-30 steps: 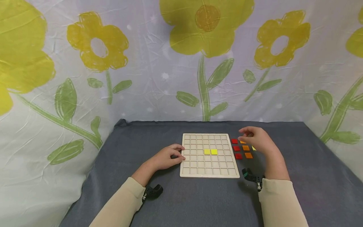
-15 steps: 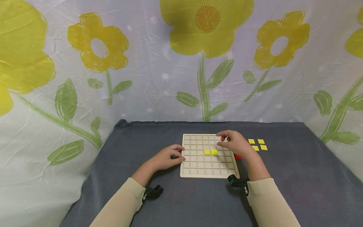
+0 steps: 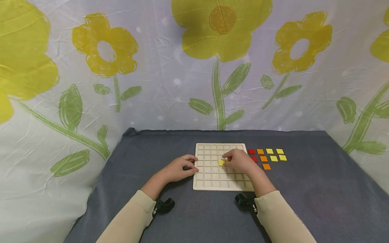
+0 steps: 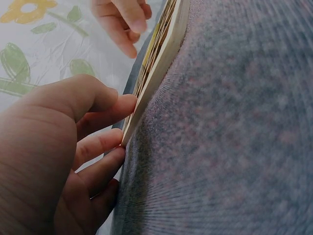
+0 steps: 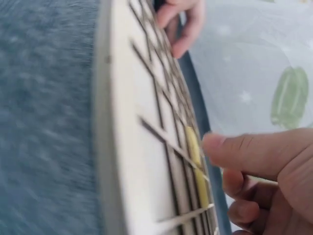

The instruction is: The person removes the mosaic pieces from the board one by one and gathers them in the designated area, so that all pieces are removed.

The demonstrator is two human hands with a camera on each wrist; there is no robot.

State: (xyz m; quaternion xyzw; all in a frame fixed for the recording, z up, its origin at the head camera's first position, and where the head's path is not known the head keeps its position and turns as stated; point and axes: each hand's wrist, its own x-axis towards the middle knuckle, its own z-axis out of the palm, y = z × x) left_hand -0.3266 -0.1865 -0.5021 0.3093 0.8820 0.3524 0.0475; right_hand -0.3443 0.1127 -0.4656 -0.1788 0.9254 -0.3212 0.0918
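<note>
A square wooden grid board lies on the dark cloth. My left hand rests its fingertips against the board's left edge, and the left wrist view shows the fingers touching that rim. Over the board's middle, my right hand hovers with thumb and index finger apart; no tile shows between them. Beside its thumb a yellow tile sits in a grid cell. Another yellow tile next to it is covered by the hand in the head view; the right wrist view shows yellow just beside the thumb.
Right of the board lie red tiles, orange tiles and several yellow tiles in loose columns. The right forearm covers part of the red column. A flowered curtain hangs behind the table.
My right hand has moved left from above the loose tiles to the yellow tiles on the board, lowering at the end. My left hand has stayed at the board's edge.
</note>
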